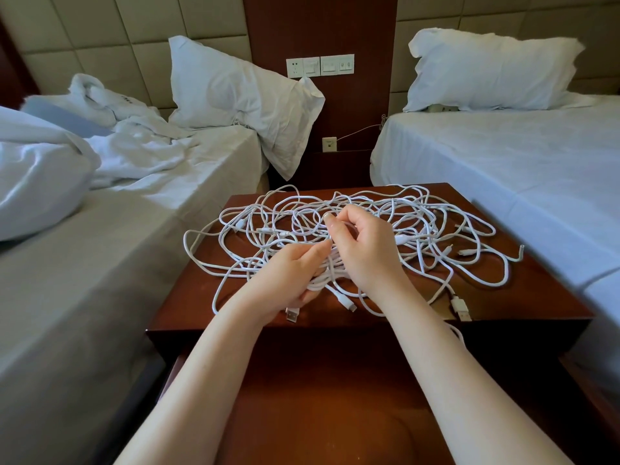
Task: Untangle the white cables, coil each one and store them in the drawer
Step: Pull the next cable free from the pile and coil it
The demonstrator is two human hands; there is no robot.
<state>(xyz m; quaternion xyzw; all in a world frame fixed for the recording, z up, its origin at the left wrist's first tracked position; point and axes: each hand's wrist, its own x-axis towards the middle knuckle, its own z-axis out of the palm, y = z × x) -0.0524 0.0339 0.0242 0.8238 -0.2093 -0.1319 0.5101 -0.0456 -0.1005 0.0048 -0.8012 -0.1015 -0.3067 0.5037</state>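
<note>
A tangle of white cables [419, 229] is spread over the top of a dark wooden nightstand [523, 297]. My left hand [288, 276] grips a bunch of cable loops near the front middle of the tangle, and a USB plug [292, 314] hangs below it. My right hand [362, 243] pinches a strand between thumb and fingers just above the left hand. More plugs lie at the front right [460, 307] and at the far right edge [520, 251]. The drawer [322, 391] under the top is pulled open toward me, its inside bare.
A bed with rumpled white bedding [117, 203] stands on the left and a made bed [520, 169] on the right, both close to the nightstand. Pillows lean on the padded headboard. Wall sockets and switches [320, 66] sit on the wooden panel behind.
</note>
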